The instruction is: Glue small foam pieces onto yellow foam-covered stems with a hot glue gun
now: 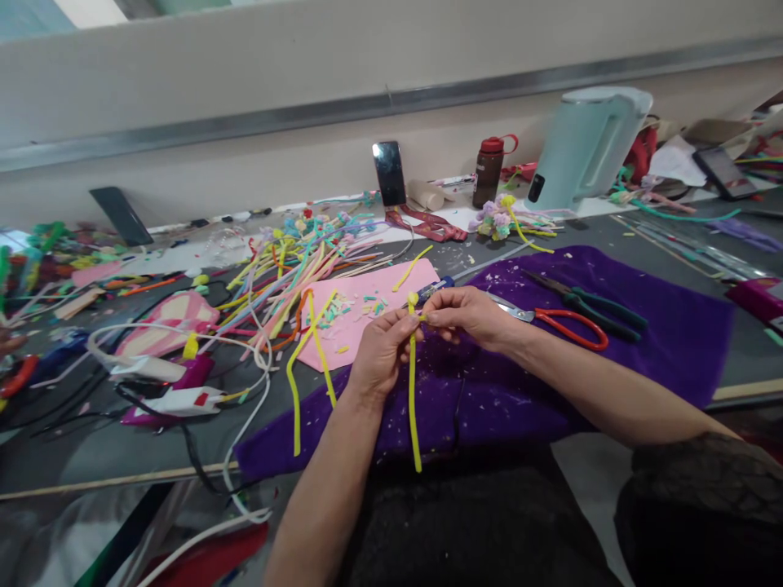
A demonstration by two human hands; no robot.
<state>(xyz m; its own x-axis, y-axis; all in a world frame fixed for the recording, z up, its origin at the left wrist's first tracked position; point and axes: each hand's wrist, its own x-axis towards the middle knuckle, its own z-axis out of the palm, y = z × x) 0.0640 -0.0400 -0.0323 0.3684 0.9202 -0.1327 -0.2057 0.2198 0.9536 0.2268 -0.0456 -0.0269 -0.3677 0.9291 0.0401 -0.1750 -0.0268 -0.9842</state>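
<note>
My left hand pinches a yellow pipe cleaner close to its top, where a small pale yellow knob shows. The long tail of this pipe cleaner hangs down over the purple cloth. From the right, my right hand closes its fingertips on a short yellow piece at the same spot; whether it is a separate piece I cannot tell. Just behind my fingers lies a blue-handled tool, partly hidden. Right of my hands, red-handled scissors and green-handled pliers rest on the cloth.
A pink sheet with small cut bits lies behind my left hand. Loose yellow pipe cleaners and a coloured bundle lie leftward, near white cables. Along the wall stand a phone, a bottle and a kettle.
</note>
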